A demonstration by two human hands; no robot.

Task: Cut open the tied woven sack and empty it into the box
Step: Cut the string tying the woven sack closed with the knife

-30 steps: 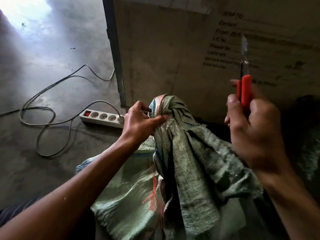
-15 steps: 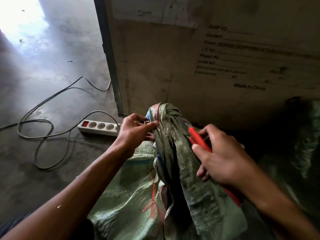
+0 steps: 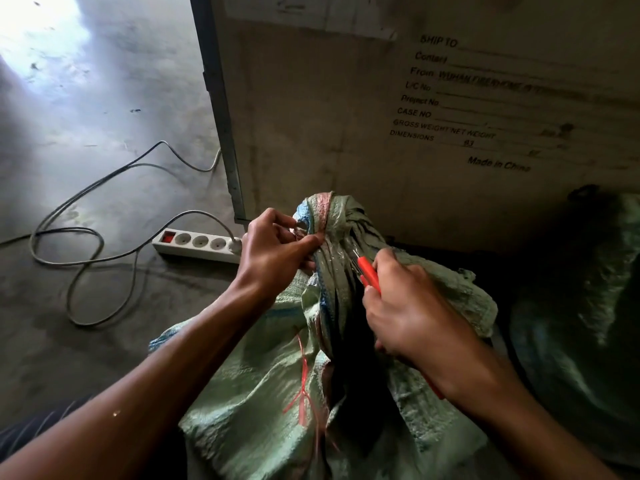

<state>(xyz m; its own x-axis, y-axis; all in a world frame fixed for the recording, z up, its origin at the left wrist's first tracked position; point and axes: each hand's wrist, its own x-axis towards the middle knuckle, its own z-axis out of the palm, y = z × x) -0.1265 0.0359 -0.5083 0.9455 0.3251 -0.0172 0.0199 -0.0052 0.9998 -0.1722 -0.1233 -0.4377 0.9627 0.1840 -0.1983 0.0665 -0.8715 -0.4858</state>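
Observation:
A pale green woven sack [image 3: 263, 386] stands in front of me, its neck bunched into a tied knot [image 3: 329, 213] with blue and pink stripes. My left hand [image 3: 277, 251] pinches the left side of the knot. My right hand [image 3: 405, 306] grips a red-handled cutter [image 3: 369, 271], whose thin blade tip presses into the gathered neck just below the knot. Red plastic string [image 3: 303, 393] hangs loose down the sack's front. Behind the sack rises the wall of a large cardboard box [image 3: 329, 116] with printed shipping text.
A white power strip [image 3: 197, 245] with a red switch lies on the concrete floor to the left, with grey cables [image 3: 86, 258] looping around it. A metal post [image 3: 221, 109] runs along the box's left edge. Another dark green sack [image 3: 588, 306] sits at the right.
My right hand came down from head height with the cutter and now holds its blade against the sack's neck. My left hand stays on the knot.

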